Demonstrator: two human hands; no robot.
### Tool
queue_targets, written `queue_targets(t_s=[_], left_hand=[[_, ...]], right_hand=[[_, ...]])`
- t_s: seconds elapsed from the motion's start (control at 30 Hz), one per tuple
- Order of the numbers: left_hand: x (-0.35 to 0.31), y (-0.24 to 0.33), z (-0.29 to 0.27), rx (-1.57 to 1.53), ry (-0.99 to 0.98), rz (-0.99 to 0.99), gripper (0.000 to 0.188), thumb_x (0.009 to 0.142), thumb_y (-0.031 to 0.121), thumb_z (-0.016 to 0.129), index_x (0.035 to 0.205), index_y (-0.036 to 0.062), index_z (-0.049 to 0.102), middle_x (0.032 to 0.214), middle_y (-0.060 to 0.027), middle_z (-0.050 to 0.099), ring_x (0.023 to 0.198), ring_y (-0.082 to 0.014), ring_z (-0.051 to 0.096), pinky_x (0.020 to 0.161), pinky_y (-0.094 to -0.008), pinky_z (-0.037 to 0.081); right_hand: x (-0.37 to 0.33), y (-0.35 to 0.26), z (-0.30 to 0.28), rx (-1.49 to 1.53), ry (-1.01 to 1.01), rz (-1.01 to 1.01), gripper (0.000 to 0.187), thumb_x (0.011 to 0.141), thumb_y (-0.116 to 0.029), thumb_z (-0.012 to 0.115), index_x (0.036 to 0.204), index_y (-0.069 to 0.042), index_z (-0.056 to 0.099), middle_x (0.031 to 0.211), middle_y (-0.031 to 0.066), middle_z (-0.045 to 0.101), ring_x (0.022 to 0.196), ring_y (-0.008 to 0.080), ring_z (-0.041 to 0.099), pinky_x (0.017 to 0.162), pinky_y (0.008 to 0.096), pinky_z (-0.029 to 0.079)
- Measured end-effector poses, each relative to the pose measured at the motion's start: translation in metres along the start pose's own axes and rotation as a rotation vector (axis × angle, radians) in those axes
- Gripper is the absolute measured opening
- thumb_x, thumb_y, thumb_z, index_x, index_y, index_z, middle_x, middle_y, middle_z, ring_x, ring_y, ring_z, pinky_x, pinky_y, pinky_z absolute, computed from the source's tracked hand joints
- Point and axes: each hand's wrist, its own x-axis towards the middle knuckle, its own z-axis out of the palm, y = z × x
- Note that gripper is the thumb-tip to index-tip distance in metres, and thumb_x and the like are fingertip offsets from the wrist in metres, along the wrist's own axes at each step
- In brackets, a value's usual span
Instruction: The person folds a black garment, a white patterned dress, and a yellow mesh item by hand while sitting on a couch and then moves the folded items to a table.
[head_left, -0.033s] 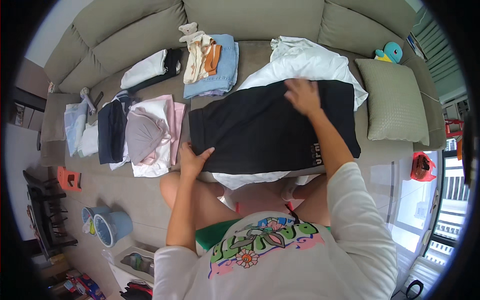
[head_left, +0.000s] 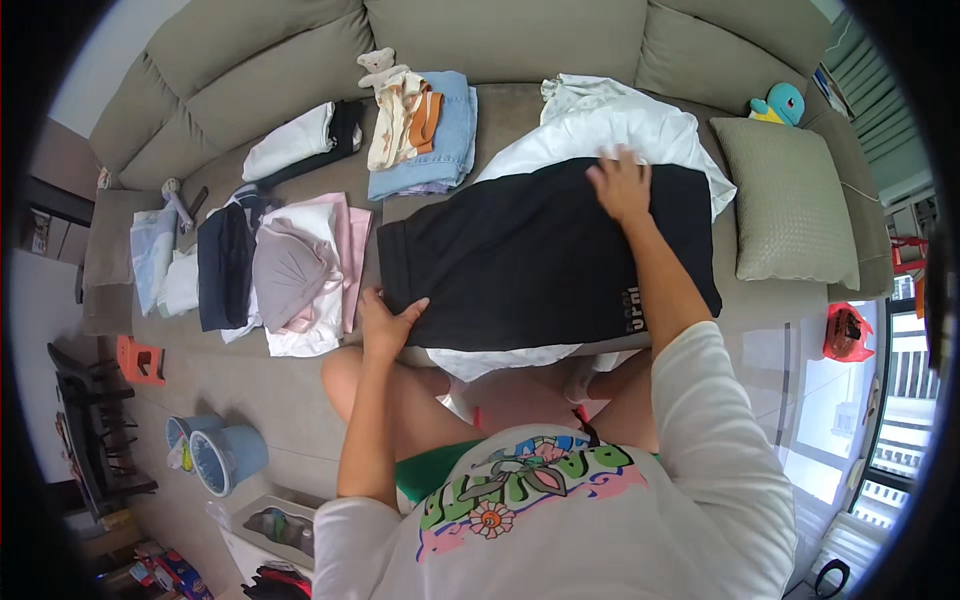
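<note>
A black pair of shorts or trousers (head_left: 500, 260) lies flat on the sofa in front of me, folded in half, with its waistband at the left and a pale print near the lower right. My left hand (head_left: 388, 318) rests at the near corner of the waistband, thumb stretched over the cloth and fingers spread at its edge. On the far edge, toward the right, my right hand (head_left: 622, 187) lies flat with fingers apart. A white sheet-like cloth (head_left: 590, 125) is spread beneath the black garment and shows behind it and along the front.
Left of the garment are folded clothes: pink and white pieces (head_left: 345, 240), a grey bra (head_left: 290, 270), dark navy cloth (head_left: 222, 270). Folded jeans (head_left: 455, 125) and a white bundle (head_left: 290, 140) lie farther back. A cushion (head_left: 785, 200) sits right; buckets (head_left: 228, 460) stand on the floor.
My right hand has slid a little to the right along the garment's far edge. My left hand has stayed at the waistband corner.
</note>
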Motion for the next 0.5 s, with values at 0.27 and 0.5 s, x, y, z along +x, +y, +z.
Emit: queue_targets(t_s=[0.27,0.5], left_hand=[[-0.021,0.034,-0.001,-0.085,-0.016,-0.220,0.083,0.071,0.055,0.074,0.109,-0.0145,0.049,0.101,-0.0268,0.060,0.094,-0.0302,0.061,0.085,-0.0348,0.047],[-0.053,0.109,-0.012,-1.033,-0.505,-0.514,0.041,0.084,0.017,0.066,0.115,-0.0073,0.055,0.106,-0.0156,0.064,0.094,-0.0234,0.065,0.082,-0.0341,0.054]], right_hand=[[-0.133,-0.044,-0.046,0.338,-0.151,-0.354,0.056,0.087,-0.039,0.055,0.136,-0.016,0.043,0.146,0.0129,0.032,0.135,0.0331,0.029,0.105,0.0602,0.022],[-0.161,-0.015,-0.091,0.572,-0.077,-0.253,0.055,0.090,-0.042,0.051,0.138,-0.017,0.041,0.148,0.0098,0.031,0.137,0.0271,0.028,0.108,0.0575,0.018]])
